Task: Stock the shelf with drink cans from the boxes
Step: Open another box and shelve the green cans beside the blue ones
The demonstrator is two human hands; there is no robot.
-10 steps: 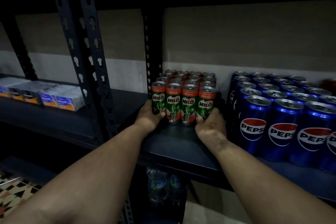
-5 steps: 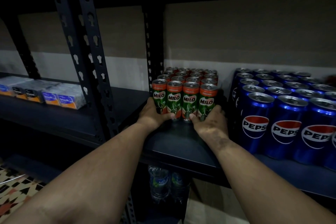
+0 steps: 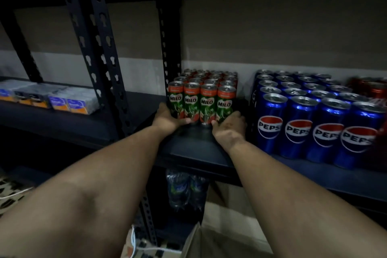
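Two bare hands reach onto a dark metal shelf [image 3: 194, 148] and press against the foot of a block of Milo cans [image 3: 202, 98]. The left hand [image 3: 167, 118] cups the block's front left corner, its thumb lying along the base of the front row. The right hand [image 3: 230, 124] cups the front right corner, fingers bent round the side of the last can. The hands sit apart, one at each end of the front row, both touching the cans.

The Milo cans are slim cylinders, green with an orange band near the top and dull silver lids. Four stand across the front; rows behind them fade into shadow, so their count is hard to make out. They stand upright at the shelf's left end, just beside a perforated black upright post [image 3: 169, 48].

To the right, set apart by a narrow gap, stand glossy blue Pepsi cans [image 3: 310, 123], wider and taller, in several rows; the rightmost is cut off by the picture edge. Behind them, red cans [image 3: 374, 88] are blurred and partly hidden.

On the neighbouring shelf to the left lie small wrapped packs [image 3: 69, 101], blue and orange, their print unreadable. Below, plastic bottles [image 3: 184, 190] show dimly, and a patterned floor [image 3: 10, 195] is cut off at the corner.
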